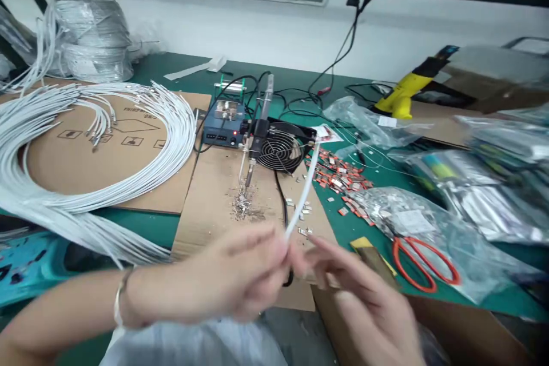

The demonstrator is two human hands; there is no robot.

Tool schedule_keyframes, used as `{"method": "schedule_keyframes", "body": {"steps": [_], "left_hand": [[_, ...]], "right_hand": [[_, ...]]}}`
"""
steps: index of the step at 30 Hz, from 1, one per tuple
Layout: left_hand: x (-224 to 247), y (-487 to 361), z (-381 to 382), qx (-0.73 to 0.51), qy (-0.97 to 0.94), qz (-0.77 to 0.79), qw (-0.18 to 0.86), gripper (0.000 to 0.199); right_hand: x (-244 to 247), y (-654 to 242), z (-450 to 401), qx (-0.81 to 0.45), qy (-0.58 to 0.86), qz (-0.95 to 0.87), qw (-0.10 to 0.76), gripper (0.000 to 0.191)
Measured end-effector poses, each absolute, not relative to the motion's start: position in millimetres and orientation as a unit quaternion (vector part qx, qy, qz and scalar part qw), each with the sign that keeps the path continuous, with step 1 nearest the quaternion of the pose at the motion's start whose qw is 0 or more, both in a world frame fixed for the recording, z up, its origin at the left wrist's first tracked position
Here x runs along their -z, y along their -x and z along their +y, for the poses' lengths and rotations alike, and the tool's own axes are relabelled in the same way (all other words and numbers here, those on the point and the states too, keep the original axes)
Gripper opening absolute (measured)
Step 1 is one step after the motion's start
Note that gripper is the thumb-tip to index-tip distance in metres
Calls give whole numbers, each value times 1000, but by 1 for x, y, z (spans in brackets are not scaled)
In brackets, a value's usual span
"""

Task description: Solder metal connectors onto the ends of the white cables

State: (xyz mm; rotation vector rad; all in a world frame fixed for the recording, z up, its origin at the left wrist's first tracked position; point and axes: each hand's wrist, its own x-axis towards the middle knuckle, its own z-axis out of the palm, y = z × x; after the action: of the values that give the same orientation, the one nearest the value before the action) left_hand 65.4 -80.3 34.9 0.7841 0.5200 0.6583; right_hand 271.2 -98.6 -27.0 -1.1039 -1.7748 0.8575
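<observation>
In front of me my left hand (244, 271), with a light band at the wrist, is closed around a white cable (305, 194). The cable bends upward out of the fist, and its far end reaches past the edge of the fan. Close beside it is my right hand (364, 297), blurred, its thumb apart from the fingers and its fingertips near the left fist. I make out nothing between those fingers. Beyond the hands stands a soldering station (223, 126) with a soldering iron (258, 137) pointing down over solder scraps (242, 203) on cardboard (201, 206).
A large coil of white cables (171, 166) lies left. A small black fan (279, 151) stands behind the cardboard. Small orange and silver parts (343, 174) are scattered right, near plastic bags (412, 211) and red-handled scissors (424, 263). A yellow tool (403, 94) sits at the back.
</observation>
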Motion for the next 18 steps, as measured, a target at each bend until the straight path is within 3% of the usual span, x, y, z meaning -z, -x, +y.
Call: {"method": "schedule_keyframes", "body": {"steps": [4, 11, 18], "left_hand": [[38, -42, -125, -164, -489, 402, 756, 36], [56, -47, -120, -361, -406, 398, 739, 47], [56, -39, -120, -328, -424, 450, 714, 34]], "right_hand": [[40, -231, -90, -478, 402, -674, 394, 15], [51, -204, -95, -539, 355, -678, 352, 19], [41, -211, -90, -494, 396, -679, 372, 4]]}}
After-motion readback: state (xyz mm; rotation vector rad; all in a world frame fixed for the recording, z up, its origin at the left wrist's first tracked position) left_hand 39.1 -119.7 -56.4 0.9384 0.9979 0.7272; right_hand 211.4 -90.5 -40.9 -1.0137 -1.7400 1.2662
